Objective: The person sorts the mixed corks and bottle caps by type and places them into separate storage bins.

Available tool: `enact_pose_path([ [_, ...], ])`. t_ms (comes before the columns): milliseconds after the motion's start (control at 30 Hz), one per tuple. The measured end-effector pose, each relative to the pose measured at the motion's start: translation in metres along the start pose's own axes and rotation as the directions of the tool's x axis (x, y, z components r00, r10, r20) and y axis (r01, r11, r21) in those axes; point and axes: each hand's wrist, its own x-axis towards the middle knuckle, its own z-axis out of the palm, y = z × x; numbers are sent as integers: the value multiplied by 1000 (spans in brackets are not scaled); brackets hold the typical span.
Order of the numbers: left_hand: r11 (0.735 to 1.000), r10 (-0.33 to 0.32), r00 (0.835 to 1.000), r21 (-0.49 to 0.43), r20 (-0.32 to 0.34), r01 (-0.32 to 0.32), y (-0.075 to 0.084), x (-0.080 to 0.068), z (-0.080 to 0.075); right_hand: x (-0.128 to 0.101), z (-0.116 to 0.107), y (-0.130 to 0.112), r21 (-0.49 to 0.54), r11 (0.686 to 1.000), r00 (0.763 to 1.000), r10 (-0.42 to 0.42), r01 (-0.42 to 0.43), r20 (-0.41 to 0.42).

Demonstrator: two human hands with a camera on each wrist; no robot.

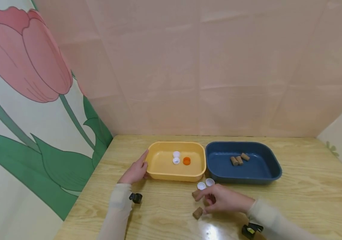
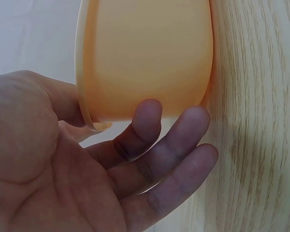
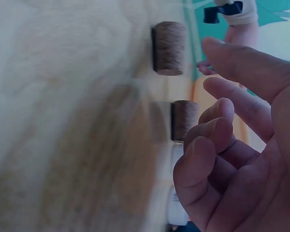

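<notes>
My left hand (image 1: 136,170) lies flat against the left outer wall of the yellow tray (image 1: 159,173). In the left wrist view its straight fingers (image 2: 154,145) rest on the tray's (image 2: 145,58) side. My right hand (image 1: 220,200) hovers low over the table in front of the trays, fingers loosely curled (image 3: 217,140), with nothing seen held. A brown cork (image 1: 195,194) (image 3: 183,120) lies just at its fingertips. A second cork (image 1: 197,212) (image 3: 168,47) lies nearer to me. Two white caps (image 1: 205,183) sit beside the hand.
The yellow tray holds two white caps (image 1: 176,157) and an orange cap (image 1: 186,161). The blue tray (image 1: 267,173) to its right holds three corks (image 1: 238,159). A pink wall stands close behind the wooden table (image 1: 309,193); a tulip-print wall runs along its left.
</notes>
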Motion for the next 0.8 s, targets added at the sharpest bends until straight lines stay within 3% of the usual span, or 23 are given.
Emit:
enact_pose_path([
  [233,1000,-2,1000,3,-4,2,0,0,0,1,11,6,-25,996,996,-86,86,12],
  [400,1000,-7,1000,6,-3,7,-1,0,1,2,15,7,-21,996,996,-84,85,37],
  [800,1000,-15,1000,9,1,15,-2,1,1,4,17,2,-116,986,992,-120,124,42],
])
